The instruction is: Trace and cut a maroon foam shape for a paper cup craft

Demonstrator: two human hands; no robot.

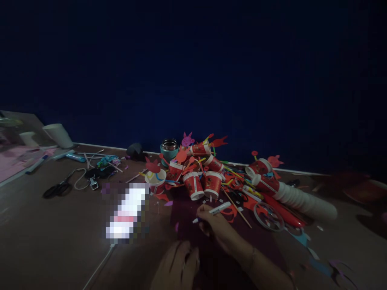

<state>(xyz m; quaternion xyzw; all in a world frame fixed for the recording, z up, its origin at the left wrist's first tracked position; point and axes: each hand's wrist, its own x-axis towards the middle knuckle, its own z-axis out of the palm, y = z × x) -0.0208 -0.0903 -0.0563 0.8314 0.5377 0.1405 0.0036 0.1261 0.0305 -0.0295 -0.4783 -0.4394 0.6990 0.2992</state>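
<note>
My right hand grips a white marker pen like a writing tool, its pale tip pointing down and left over a dark purple sheet. At the sheet's lower left edge rests my left hand, fingers lying down with a dark gap beside the thumb; it appears to hold nothing. Just beyond my right hand, red paper cups with cut-paper parts and pipe cleaners lie heaped on their sides. A pink paper animal head tops the heap.
A lit phone, blurred out, lies left with a cable attached. Black scissors are farther left. A teal jar stands behind the cups. To the right are a stack of white cups, a tape roll and a wooden stick.
</note>
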